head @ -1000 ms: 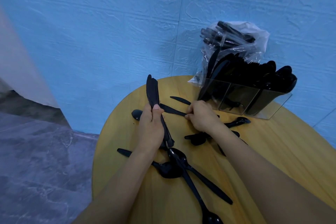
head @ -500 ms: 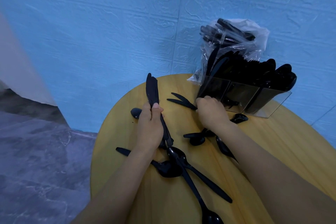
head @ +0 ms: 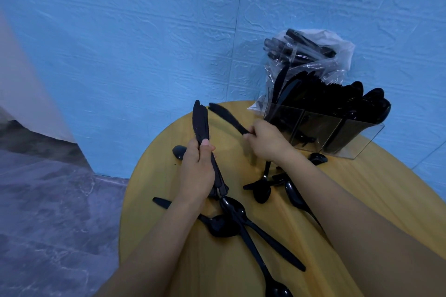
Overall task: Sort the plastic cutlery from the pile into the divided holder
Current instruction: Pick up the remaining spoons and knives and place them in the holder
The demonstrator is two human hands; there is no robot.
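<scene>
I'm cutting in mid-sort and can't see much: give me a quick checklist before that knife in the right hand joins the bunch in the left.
1. Right hand pinches the single knife by its handle: ok.
2. Left hand grips the knife bundle, blades up: ok.
3. Single knife lifted off the table, apart from the bundle: ok.
4. Blades pointing the same way: ok, both up and away.
5. Room in the divided holder for the bundle: cannot tell, cutlery crowds its top.
6. Spoons left on the table: not ok, several remain.
</scene>
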